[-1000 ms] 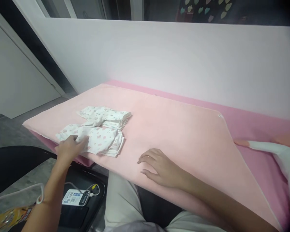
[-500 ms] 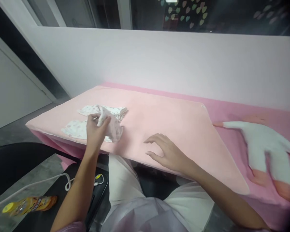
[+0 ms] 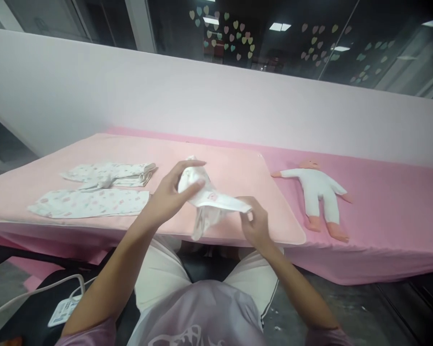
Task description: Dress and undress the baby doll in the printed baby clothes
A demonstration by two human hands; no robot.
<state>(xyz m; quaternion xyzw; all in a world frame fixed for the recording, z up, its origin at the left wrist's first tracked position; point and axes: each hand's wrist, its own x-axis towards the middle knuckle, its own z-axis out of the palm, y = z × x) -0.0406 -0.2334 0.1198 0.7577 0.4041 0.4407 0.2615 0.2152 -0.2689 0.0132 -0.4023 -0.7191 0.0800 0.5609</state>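
Note:
Between my two hands, above the pink mat [image 3: 238,166], a small white baby garment [image 3: 209,198] with a pink print is held up. My left hand [image 3: 173,192] grips its bunched upper end between thumb and fingers. A band of it runs out to the right, and my right hand [image 3: 255,223] pinches that end. Part of the cloth hangs down below the band; its exact kind is unclear. To the left lie folded white patterned baby clothes: a long flat piece [image 3: 90,203] near the front edge and a folded stack [image 3: 130,174] behind it.
A doll [image 3: 319,190] in a white suit lies on its back on the pink cloth [image 3: 389,206] at right. A white wall [image 3: 216,101] closes off the back. A power strip [image 3: 63,310] with a white cable rests on the black chair at lower left.
My left hand has carried the garment from the pile rightward to the middle. My right hand, empty before, has taken its other end. The view has turned right, showing the whole doll.

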